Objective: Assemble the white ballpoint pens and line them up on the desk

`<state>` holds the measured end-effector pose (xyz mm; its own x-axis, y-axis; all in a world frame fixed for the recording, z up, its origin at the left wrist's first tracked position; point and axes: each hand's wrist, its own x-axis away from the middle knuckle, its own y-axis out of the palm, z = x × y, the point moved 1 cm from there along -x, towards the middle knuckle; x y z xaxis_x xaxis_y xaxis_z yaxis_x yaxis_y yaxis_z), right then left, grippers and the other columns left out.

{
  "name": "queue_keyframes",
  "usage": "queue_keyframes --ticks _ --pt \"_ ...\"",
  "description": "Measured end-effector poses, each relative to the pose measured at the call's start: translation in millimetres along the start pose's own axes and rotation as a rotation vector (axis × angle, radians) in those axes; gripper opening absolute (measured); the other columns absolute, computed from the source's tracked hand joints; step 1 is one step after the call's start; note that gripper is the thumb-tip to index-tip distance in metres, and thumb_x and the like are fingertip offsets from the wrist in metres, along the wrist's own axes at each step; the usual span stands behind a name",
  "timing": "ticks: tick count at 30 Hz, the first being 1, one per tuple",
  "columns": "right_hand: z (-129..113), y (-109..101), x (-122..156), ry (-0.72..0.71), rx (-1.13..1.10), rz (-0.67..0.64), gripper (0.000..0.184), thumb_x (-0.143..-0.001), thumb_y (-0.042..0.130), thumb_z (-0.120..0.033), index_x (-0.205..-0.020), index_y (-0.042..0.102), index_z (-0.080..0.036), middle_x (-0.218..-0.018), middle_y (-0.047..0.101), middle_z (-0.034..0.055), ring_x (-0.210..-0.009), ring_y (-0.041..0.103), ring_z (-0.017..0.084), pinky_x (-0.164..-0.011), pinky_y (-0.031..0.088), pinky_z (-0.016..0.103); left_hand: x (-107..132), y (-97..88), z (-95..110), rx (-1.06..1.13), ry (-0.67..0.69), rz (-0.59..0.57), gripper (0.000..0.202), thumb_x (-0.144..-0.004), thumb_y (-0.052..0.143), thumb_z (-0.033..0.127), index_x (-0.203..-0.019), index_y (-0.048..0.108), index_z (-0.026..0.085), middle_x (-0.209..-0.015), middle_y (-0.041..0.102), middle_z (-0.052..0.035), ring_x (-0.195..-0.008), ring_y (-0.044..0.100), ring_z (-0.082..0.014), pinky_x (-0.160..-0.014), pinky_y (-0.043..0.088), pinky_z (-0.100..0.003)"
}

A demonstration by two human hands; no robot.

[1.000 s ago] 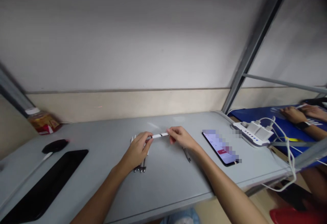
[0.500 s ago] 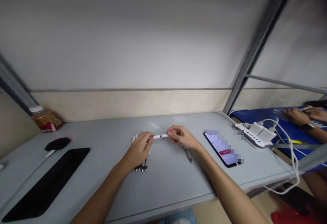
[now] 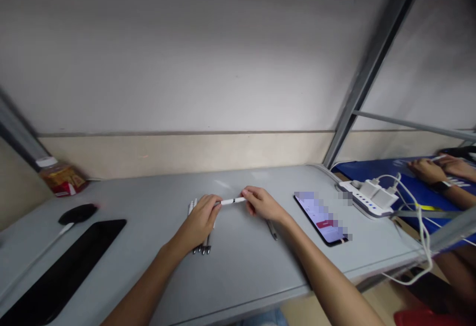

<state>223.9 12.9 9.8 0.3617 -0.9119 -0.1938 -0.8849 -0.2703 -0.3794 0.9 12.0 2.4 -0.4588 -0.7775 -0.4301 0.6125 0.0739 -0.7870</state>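
Soft light brightens the wall (image 3: 238, 93) beyond the phone (image 3: 320, 220) and dims higher up. Pale glare streaks the surface (image 3: 238, 261) to the phone's left, and blocky pixelation hides parts of its screen; fine detail looks slightly blurred.

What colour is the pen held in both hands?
The pen shows white with a dark band, best in head view.

We look through single head-worn camera, from above near edge of gray desk (image 3: 241, 269). We face forward and down, pale wall (image 3: 208, 68) filling most of upper half. We see left hand (image 3: 203, 219) and right hand (image 3: 263, 203) below center, at moderate distance. Wide framing: we catch blue tabletop (image 3: 372, 169) toward right edge, farther off.
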Motion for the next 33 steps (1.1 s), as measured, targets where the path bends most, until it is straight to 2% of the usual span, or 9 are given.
queue_keyframes --ticks 4,6,11,14,16,20,24,30,33 --pt "-3.5 -1.8 1.7 -0.052 -0.077 -0.028 0.029 -0.085 0.058 -0.043 -0.103 0.050 -0.022 -0.061 0.054 -0.0061 -0.053 0.048 0.010 -0.052 0.037 0.020 -0.3 -0.8 -3.4 0.004 -0.023 -0.001 0.022 -0.097 0.034 0.032 -0.095 0.053 0.022 -0.088 0.057 -0.0017 -0.084 0.053 -0.0177 -0.077 0.042 -0.032" --pt "-2.1 -0.9 1.6 -0.021 -0.069 -0.062 0.026 -0.090 0.050 -0.045 -0.094 0.052 -0.020 -0.056 0.053 -0.0054 -0.049 0.047 0.010 -0.051 0.037 0.021 -0.3 -0.9 -4.4 0.005 -0.018 -0.006 0.022 -0.097 0.033 0.031 -0.095 0.053 0.022 -0.088 0.057 -0.0018 -0.084 0.053 -0.0179 -0.078 0.042 -0.032" --pt "2.7 1.6 -0.5 0.079 0.033 -0.045 0.050 -0.095 0.031 -0.054 -0.072 0.055 -0.016 -0.047 0.049 -0.0029 -0.044 0.043 0.010 -0.049 0.035 0.022 0.0 0.9 -5.2 -0.031 -0.005 -0.020 0.024 -0.098 0.032 0.031 -0.094 0.053 0.022 -0.086 0.056 -0.0020 -0.083 0.052 -0.0180 -0.078 0.041 -0.032" --pt "-1.9 -0.7 -0.2 -0.029 0.027 0.036 0.032 -0.087 0.054 -0.048 -0.098 0.060 -0.018 -0.062 0.055 -0.0032 -0.054 0.049 0.011 -0.054 0.037 0.022 0.1 0.6 -5.8 -0.033 -0.020 -0.022 0.025 -0.098 0.031 0.033 -0.094 0.053 0.021 -0.085 0.055 -0.0017 -0.081 0.052 -0.0177 -0.077 0.041 -0.032" --pt "-5.7 -2.5 0.4 -0.113 0.044 0.069 0.036 -0.079 0.067 -0.039 -0.110 0.059 -0.021 -0.074 0.059 -0.0025 -0.061 0.051 0.011 -0.059 0.038 0.022 0.1 0.1 -6.6 -0.033 -0.031 -0.029 0.026 -0.098 0.030 0.033 -0.093 0.053 0.021 -0.083 0.055 -0.0015 -0.080 0.052 -0.0176 -0.076 0.042 -0.032" --pt "-6.6 -2.3 0.6 -0.137 0.143 0.087 0.021 -0.086 0.059 -0.037 -0.091 0.066 -0.017 -0.069 0.058 -0.0017 -0.059 0.046 0.010 -0.058 0.034 0.022 -0.1 0.5 -9.0 -0.040 -0.039 -0.043 0.027 -0.098 0.030 0.032 -0.090 0.054 0.021 -0.082 0.055 -0.0011 -0.078 0.052 -0.0172 -0.074 0.041 -0.031" --pt "-2.9 0.3 0.6 -0.056 0.192 0.044 0.042 -0.093 0.045 -0.045 -0.069 0.060 -0.014 -0.054 0.048 -0.0033 -0.051 0.040 0.009 -0.052 0.030 0.022 -1.1 0.6 -8.5 -0.083 0.013 -0.029 0.025 -0.096 0.032 0.025 -0.087 0.055 0.021 -0.079 0.055 -0.0011 -0.077 0.051 -0.0171 -0.071 0.041 -0.030" --pt "-0.3 3.3 1.4 0.109 -0.155 -0.170 0.043 -0.089 0.048 -0.053 -0.070 0.057 -0.015 -0.047 0.044 -0.0055 -0.043 0.034 0.008 -0.046 0.025 0.022 -2.9 -6.0 3.8 -0.336 0.141 0.077 0.029 -0.093 0.031 0.014 -0.075 0.054 0.019 -0.070 0.055 -0.0032 -0.074 0.046 -0.0200 -0.069 0.036 -0.033" --pt "-1.0 5.5 -0.5 0.135 -0.346 -0.093 0.042 -0.086 0.053 -0.052 -0.067 0.057 -0.015 -0.043 0.043 -0.0060 -0.041 0.033 0.008 -0.048 0.026 0.023 -2.9 -7.2 8.8 -0.347 0.148 0.107 0.028 -0.095 0.031 0.016 -0.079 0.055 0.019 -0.073 0.055 -0.0031 -0.075 0.047 -0.0200 -0.071 0.036 -0.033"
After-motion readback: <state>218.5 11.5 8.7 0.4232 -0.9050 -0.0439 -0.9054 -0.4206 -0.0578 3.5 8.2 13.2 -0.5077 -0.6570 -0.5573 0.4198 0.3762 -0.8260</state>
